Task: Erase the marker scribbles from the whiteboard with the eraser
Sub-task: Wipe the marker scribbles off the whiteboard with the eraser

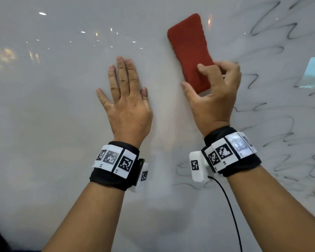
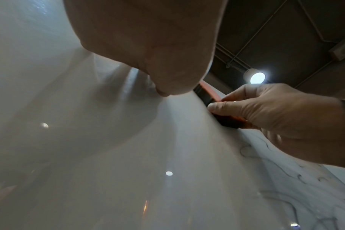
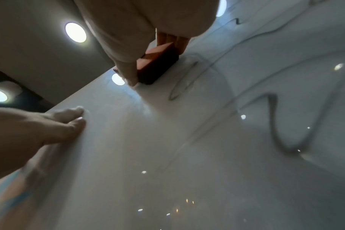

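Note:
A red felt-backed eraser (image 1: pixel 189 50) lies flat against the glossy whiteboard (image 1: pixel 44 106), tilted a little to the left. My right hand (image 1: pixel 213 91) grips its lower end, thumb on the left edge and fingers curled over the right edge; in the right wrist view the eraser (image 3: pixel 158 65) shows its dark pad on the board. My left hand (image 1: pixel 124 95) lies flat on the board to the left of the eraser, fingers straight. Black marker scribbles (image 1: pixel 273 113) cover the board's right part, and some (image 1: pixel 187 179) run below my right wrist.
The board fills nearly the whole head view and mirrors ceiling lights (image 1: pixel 42 14). Its left part carries no marks. A black cable (image 1: pixel 229 206) hangs from my right wrist band. A bright screen reflection (image 1: pixel 313 73) sits at the right edge.

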`<state>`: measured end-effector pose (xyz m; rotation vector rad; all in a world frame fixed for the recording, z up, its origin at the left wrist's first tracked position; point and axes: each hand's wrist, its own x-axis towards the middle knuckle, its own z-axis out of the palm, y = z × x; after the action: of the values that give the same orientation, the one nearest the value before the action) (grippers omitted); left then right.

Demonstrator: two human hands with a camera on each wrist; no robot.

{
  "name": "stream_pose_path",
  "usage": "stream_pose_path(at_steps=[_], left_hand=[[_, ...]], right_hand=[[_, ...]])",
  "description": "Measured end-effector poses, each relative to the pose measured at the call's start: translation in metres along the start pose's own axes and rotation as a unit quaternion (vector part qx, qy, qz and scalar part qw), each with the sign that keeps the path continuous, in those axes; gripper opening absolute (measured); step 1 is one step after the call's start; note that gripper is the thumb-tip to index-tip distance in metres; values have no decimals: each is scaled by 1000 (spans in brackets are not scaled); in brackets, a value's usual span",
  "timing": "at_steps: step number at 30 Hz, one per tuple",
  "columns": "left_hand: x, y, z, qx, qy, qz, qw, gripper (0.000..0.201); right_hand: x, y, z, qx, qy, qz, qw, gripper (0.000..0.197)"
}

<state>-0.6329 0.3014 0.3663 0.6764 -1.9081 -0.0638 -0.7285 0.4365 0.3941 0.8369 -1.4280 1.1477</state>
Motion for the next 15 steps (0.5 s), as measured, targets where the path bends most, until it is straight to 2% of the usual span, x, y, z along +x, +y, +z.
stream_pose_path(at_steps=[3,6,7,12,15], left_hand=[[-2,1,2,-6,5,-9,1000,64],[-4,1,2,-8,-1,-11,1000,62],[-5,1,2,-8,-2,-12,1000,62],[-9,6,4,-11,4,-33,999,64],[-11,12,7,-11,17,-52,998,64]], right_hand=[[-31,-9,7,8,-13,23,1000,37],[-58,-9,3,-1,-96,-23,995,34],[-55,-4,-2,-3,-99,-28,995,33],[-27,11,-11,-3,6,32,999,37],[-56,-1,-3,3,-30,44,999,37]])
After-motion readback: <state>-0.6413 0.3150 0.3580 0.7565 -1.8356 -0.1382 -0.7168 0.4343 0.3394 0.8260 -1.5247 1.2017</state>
